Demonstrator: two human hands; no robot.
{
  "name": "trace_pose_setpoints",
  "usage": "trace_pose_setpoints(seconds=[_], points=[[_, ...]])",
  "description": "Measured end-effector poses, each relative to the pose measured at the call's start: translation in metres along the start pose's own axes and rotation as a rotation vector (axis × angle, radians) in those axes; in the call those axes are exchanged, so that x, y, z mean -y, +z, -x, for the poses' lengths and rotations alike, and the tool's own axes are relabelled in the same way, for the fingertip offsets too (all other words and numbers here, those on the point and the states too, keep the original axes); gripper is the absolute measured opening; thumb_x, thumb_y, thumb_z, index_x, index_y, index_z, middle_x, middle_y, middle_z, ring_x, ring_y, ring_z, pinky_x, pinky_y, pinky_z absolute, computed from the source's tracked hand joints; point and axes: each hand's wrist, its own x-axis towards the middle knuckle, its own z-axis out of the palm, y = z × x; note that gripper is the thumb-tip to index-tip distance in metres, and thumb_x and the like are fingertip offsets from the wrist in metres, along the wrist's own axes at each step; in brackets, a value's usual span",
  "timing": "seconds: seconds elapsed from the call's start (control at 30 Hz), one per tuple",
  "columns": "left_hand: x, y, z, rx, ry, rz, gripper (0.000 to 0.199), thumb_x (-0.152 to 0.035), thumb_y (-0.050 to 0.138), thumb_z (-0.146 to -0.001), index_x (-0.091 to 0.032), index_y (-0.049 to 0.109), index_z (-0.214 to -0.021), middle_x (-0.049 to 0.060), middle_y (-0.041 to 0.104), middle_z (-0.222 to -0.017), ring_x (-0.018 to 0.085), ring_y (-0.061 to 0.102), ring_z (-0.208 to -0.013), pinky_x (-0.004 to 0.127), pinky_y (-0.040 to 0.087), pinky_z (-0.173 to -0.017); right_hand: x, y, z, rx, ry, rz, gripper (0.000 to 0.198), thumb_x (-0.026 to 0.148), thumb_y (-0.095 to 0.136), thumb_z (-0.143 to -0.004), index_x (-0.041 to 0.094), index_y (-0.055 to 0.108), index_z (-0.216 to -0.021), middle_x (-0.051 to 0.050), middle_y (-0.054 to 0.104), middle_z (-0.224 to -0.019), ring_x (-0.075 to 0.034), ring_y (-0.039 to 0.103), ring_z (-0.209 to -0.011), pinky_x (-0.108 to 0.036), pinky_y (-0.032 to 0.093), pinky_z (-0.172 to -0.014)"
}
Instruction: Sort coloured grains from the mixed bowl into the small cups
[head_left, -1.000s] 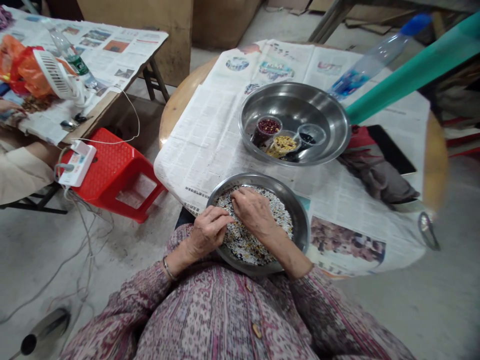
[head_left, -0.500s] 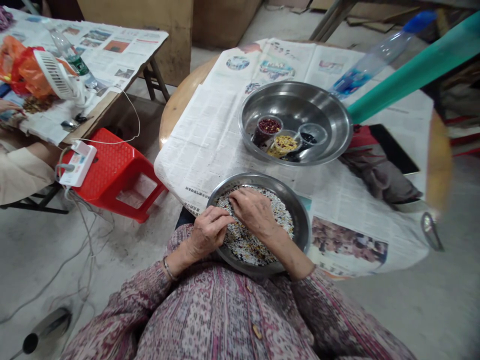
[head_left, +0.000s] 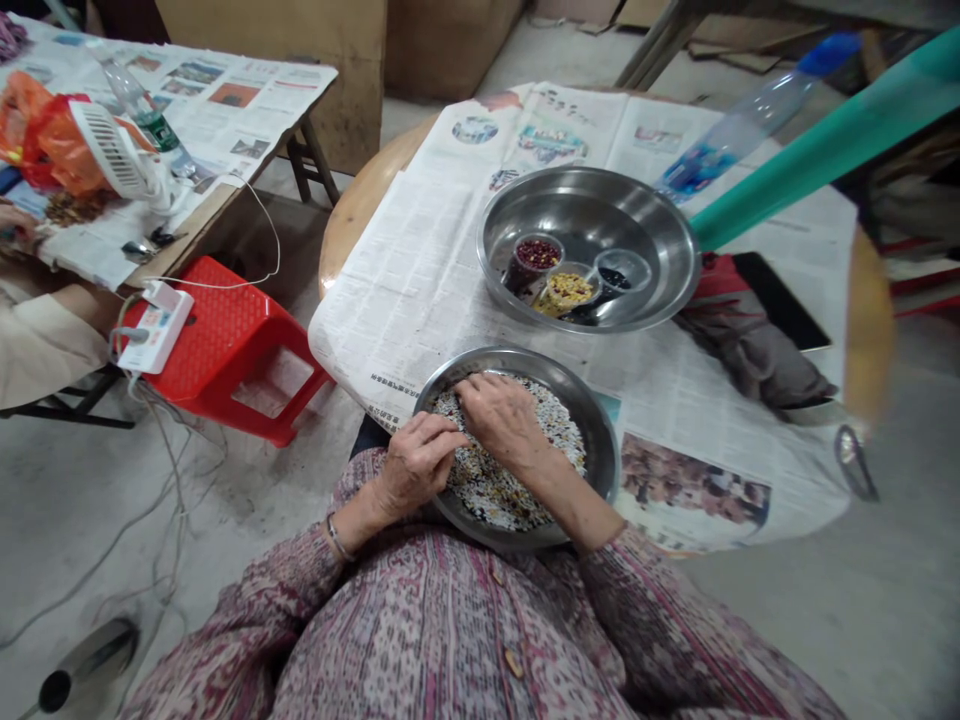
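A steel bowl [head_left: 600, 465] leans against my lap at the table edge, holding mixed grains [head_left: 559, 420], mostly white with black and yellow bits. Over its left rim is my left hand [head_left: 420, 460], thumb and fingers pinched together; anything between them is too small to make out. My right hand [head_left: 499, 415] reaches across the grains with bent fingers down among them at the far left side, the tips partly hidden. Beyond, a larger steel basin [head_left: 652, 210] holds cups of dark red beans [head_left: 538, 252], yellow kernels [head_left: 570, 290] and black beans [head_left: 615, 278].
Newspaper [head_left: 405, 270] covers the round table. Right of the basin are a plastic bottle [head_left: 720, 140], a green tube [head_left: 817, 150] and a grey cloth bag [head_left: 742, 340]. A red stool [head_left: 217, 330] carries a power strip [head_left: 157, 325]. Another person's hand [head_left: 15, 225] is at the left table.
My right hand's fingers have shifted slightly, lower into the grains. My left hand keeps its pinch in nearly the same place. The other person's hand at far left has moved a little.
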Motion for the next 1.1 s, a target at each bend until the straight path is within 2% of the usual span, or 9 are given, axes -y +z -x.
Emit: trace_pose_setpoints(seconds=[0.13, 0.27, 0.43, 0.57, 0.67, 0.8, 0.97, 1.1], points=[[0.0, 0.0, -0.001, -0.007, -0.005, -0.01, 0.019, -0.008, 0.049, -0.093, -0.016, 0.066, -0.093, 0.008, 0.068, -0.094, 0.018, 0.062, -0.088, 0.033, 0.056, -0.081, 0.006, -0.006, -0.005, 0.086, -0.085, 0.006, 0.015, 0.011, 0.05, -0.089, 0.015, 0.064, -0.089, -0.013, 0.07, -0.092, -0.024, 0.056, -0.086, -0.035, 0.033, -0.074], [0.0, 0.001, -0.001, -0.021, 0.012, 0.0, 0.019, -0.007, 0.049, -0.093, -0.016, 0.066, -0.093, 0.008, 0.068, -0.093, 0.018, 0.062, -0.087, 0.033, 0.056, -0.08, 0.004, -0.005, -0.009, 0.083, -0.011, -0.011, 0.021, 0.009, 0.044, -0.091, 0.013, 0.064, -0.093, -0.014, 0.07, -0.092, -0.024, 0.057, -0.085, -0.035, 0.034, -0.075], [0.0, 0.0, -0.001, -0.017, 0.006, 0.015, 0.019, -0.008, 0.049, -0.093, -0.016, 0.066, -0.096, 0.008, 0.068, -0.093, 0.018, 0.062, -0.088, 0.034, 0.056, -0.08, -0.01, 0.007, -0.004, -0.028, 0.067, -0.128, 0.022, 0.014, 0.044, -0.091, 0.014, 0.066, -0.088, -0.011, 0.07, -0.083, -0.022, 0.059, -0.08, -0.032, 0.037, -0.074], [0.001, 0.0, 0.0, -0.012, 0.001, 0.021, 0.019, -0.007, 0.05, -0.093, -0.016, 0.066, -0.096, 0.008, 0.068, -0.094, 0.018, 0.063, -0.089, 0.034, 0.056, -0.081, -0.022, 0.012, 0.008, -0.199, 0.183, -0.346, 0.021, 0.019, 0.047, -0.092, 0.016, 0.068, -0.092, -0.008, 0.073, -0.088, -0.02, 0.063, -0.079, -0.029, 0.042, -0.073], [0.001, 0.0, 0.0, -0.008, -0.005, 0.019, 0.019, -0.008, 0.05, -0.093, -0.016, 0.067, -0.096, 0.008, 0.069, -0.094, 0.018, 0.063, -0.087, 0.034, 0.056, -0.08, -0.028, 0.012, 0.015, -0.219, 0.239, -0.443, 0.021, 0.021, 0.049, -0.092, 0.018, 0.069, -0.094, -0.007, 0.075, -0.091, -0.019, 0.065, -0.08, -0.029, 0.044, -0.073], [0.001, 0.0, -0.001, -0.001, -0.012, 0.026, 0.019, -0.008, 0.05, -0.093, -0.016, 0.067, -0.096, 0.008, 0.069, -0.094, 0.018, 0.063, -0.087, 0.034, 0.055, -0.08, -0.029, 0.012, 0.015, -0.162, 0.163, -0.394, 0.02, 0.02, 0.051, -0.092, 0.018, 0.07, -0.096, -0.009, 0.075, -0.095, -0.021, 0.067, -0.085, -0.03, 0.045, -0.076], [0.0, -0.001, -0.001, -0.015, -0.004, 0.013, 0.02, -0.007, 0.05, -0.092, -0.017, 0.067, -0.096, 0.008, 0.068, -0.093, 0.018, 0.062, -0.086, 0.034, 0.055, -0.079, -0.019, 0.011, 0.006, -0.113, 0.04, -0.229, 0.02, 0.018, 0.049, -0.094, 0.016, 0.069, -0.09, -0.009, 0.072, -0.086, -0.02, 0.063, -0.082, -0.03, 0.041, -0.075], [-0.001, -0.001, -0.002, -0.003, -0.021, 0.012, 0.02, -0.007, 0.05, -0.092, -0.018, 0.067, -0.095, 0.007, 0.069, -0.093, 0.017, 0.062, -0.086, 0.034, 0.055, -0.078, -0.014, 0.008, 0.0, -0.047, 0.006, -0.129, 0.023, 0.015, 0.045, -0.094, 0.016, 0.067, -0.087, -0.009, 0.071, -0.086, -0.02, 0.06, -0.081, -0.032, 0.037, -0.075]])
